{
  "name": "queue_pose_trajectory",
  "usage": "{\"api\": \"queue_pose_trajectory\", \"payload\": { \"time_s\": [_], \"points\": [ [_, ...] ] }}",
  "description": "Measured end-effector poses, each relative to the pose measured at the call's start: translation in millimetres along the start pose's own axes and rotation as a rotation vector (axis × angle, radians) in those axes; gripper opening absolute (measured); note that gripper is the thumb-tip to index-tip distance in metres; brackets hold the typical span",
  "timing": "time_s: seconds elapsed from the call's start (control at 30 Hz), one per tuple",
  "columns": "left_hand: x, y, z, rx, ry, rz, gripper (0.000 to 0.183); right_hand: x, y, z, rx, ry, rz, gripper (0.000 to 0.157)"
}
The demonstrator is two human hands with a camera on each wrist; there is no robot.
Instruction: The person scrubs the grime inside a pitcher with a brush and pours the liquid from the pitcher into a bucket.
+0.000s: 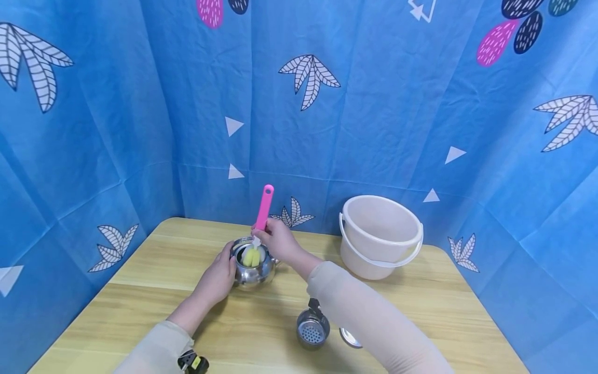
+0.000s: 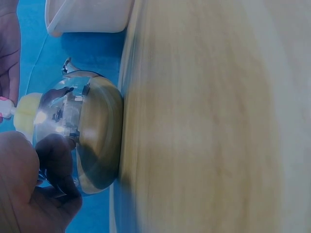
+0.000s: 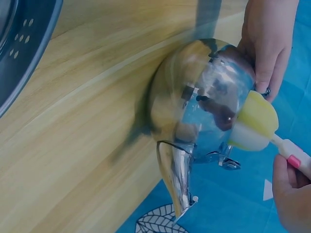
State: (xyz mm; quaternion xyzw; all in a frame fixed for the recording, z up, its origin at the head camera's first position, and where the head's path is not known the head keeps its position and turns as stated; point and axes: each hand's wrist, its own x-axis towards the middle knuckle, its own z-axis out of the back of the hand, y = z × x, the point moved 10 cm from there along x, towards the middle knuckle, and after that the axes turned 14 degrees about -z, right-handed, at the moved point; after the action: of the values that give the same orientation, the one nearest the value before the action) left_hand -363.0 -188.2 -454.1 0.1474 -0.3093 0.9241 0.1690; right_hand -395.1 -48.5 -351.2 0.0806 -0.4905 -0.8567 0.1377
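Sponge brush (image 1: 263, 214) in right hand (image 1: 279, 240), head below at teapot (image 1: 254, 278) mouth.

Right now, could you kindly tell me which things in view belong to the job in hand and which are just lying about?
In use:
Steel teapot, held by the left hand
Pink-handled sponge brush, gripped by the right hand

Apparently lying about:
Perforated metal cup, possibly a teapot part
Shiny round piece, partly hidden by the right sleeve
White bucket
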Motion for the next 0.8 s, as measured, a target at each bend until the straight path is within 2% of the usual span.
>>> {"api": "queue_pose_trajectory", "payload": {
  "time_s": [0.5,0.8],
  "points": [
    [0.4,0.1,-0.5,0.001,0.002,0.006,0.055,0.1,-3.2,-1.0,0.079,0.006,-0.03,0.022],
    [-0.1,-0.2,-0.5,-0.004,0.004,0.017,0.055,0.7,-7.8,1.5,0.097,-0.024,-0.039,0.018]
  ]
}}
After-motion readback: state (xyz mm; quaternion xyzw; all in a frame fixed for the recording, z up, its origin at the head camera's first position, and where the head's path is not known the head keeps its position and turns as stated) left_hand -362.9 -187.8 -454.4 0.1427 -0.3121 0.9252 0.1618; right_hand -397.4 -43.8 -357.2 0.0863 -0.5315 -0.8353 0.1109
